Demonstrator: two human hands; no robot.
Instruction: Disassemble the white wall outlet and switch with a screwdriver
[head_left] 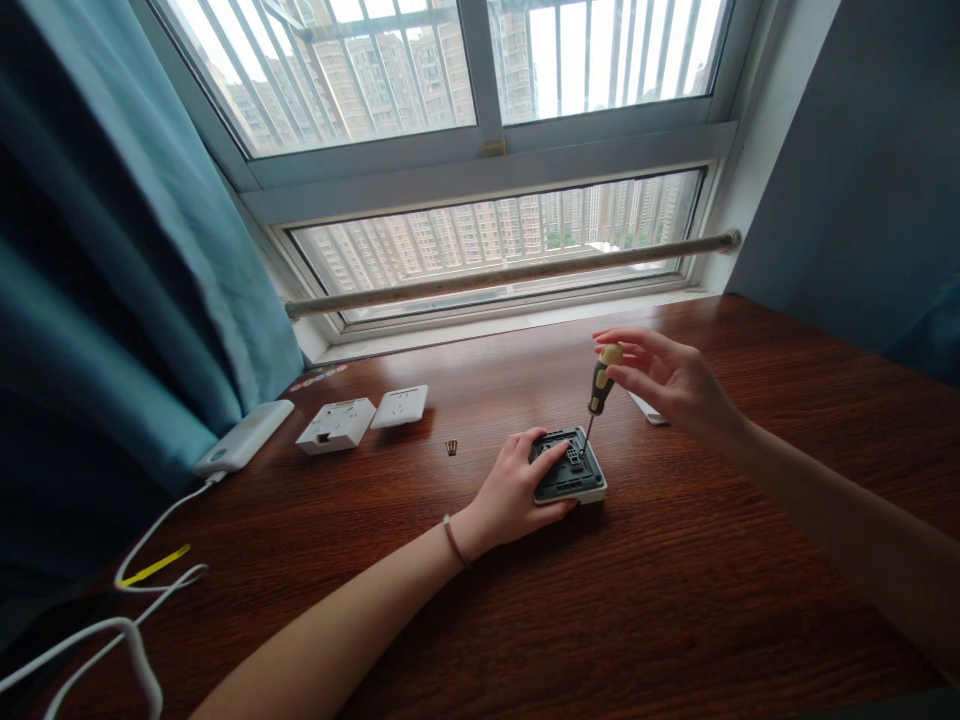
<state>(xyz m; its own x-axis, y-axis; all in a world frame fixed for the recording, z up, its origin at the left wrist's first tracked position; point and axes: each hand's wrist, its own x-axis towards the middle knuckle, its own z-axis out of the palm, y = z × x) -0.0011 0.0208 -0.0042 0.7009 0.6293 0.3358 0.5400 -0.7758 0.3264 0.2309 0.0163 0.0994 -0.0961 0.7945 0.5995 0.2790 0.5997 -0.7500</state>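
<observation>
My left hand point(510, 485) grips a square wall socket point(559, 485) with a white rim and a dark inner face, holding it down on the wooden table. Its fingers lie over the far and near sides. In my right hand point(664, 375) is a screwdriver point(600, 385) with a grey and pale yellow handle, pinched by the top between thumb and fingers. The screwdriver stands nearly upright, its tip at the socket's dark face on the right side. Whether the tip sits in a screw is too small to tell.
Several screws point(451, 448) lie left of the socket. Beyond them are a white socket faceplate point(400, 406) and a white box point(335, 425). A power bank point(244, 438) with a white cable point(161, 515) is at the left by the curtain point(150, 200). A white piece point(646, 408) lies behind my right hand.
</observation>
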